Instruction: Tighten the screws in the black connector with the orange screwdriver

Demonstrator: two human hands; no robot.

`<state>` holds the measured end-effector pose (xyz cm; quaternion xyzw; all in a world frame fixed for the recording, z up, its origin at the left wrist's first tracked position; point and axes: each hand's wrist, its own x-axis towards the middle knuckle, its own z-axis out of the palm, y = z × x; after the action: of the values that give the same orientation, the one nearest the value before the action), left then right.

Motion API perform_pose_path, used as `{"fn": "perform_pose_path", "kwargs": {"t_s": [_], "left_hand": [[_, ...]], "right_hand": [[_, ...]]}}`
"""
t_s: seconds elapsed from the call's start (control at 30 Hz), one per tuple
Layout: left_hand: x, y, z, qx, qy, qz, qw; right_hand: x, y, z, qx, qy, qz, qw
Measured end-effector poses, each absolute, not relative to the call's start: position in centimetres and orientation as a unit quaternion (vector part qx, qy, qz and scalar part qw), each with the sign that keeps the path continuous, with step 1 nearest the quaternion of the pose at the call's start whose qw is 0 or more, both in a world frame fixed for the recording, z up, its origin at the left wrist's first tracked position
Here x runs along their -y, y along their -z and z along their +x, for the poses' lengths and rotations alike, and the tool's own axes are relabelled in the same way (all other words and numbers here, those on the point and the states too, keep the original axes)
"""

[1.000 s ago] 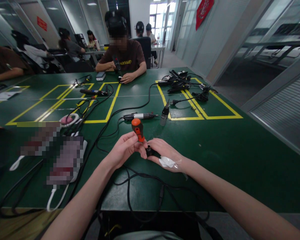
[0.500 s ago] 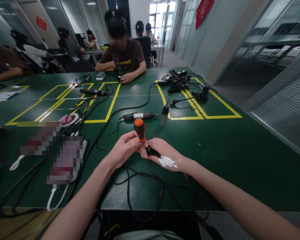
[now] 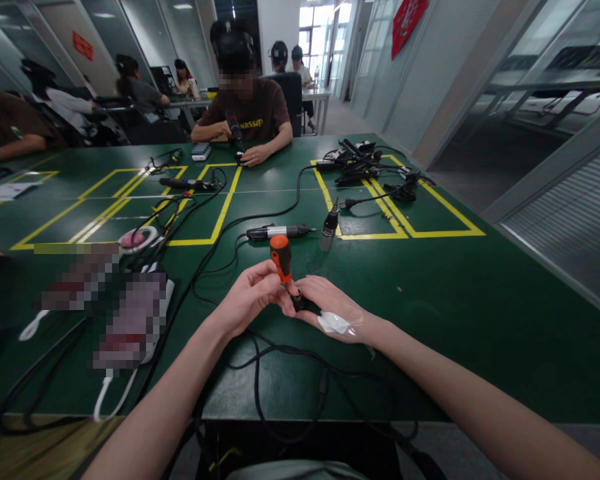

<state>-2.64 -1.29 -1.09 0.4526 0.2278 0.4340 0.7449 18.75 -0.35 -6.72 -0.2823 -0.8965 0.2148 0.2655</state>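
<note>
My left hand (image 3: 254,293) is closed on an orange and black screwdriver (image 3: 281,257), which stands nearly upright with its handle on top. The screwdriver's lower end is hidden by the fingers. Just beneath it is a small black cylindrical part (image 3: 299,301) on the table, its rim facing up. My right hand (image 3: 330,303), with a white dressing taped near the wrist, is closed around that part from the right side. Beyond my hands lies a silver and black electric screwdriver (image 3: 280,231), and next to its tip stands a black and grey tool piece (image 3: 329,227) with a pointed top.
Black cables (image 3: 300,357) run over the green table (image 3: 460,320) in front of me and to my left. Blurred phone-like devices (image 3: 135,320) lie at left. A heap of black tools and cords (image 3: 360,160) lies back right. Opposite, a co-worker (image 3: 250,107) holds a power screwdriver.
The screwdriver's handle has shifted slightly right and turned a little in my left hand. My right hand has stayed in place.
</note>
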Motion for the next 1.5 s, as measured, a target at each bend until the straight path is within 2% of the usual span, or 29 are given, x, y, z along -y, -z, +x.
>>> {"fn": "perform_pose_path", "kwargs": {"t_s": [1.5], "left_hand": [[1.34,0.79,-2.49,-0.250,-0.432,0.451,0.740]], "right_hand": [[0.31,6.97,18.84,0.900,-0.205,-0.277,0.268]]}}
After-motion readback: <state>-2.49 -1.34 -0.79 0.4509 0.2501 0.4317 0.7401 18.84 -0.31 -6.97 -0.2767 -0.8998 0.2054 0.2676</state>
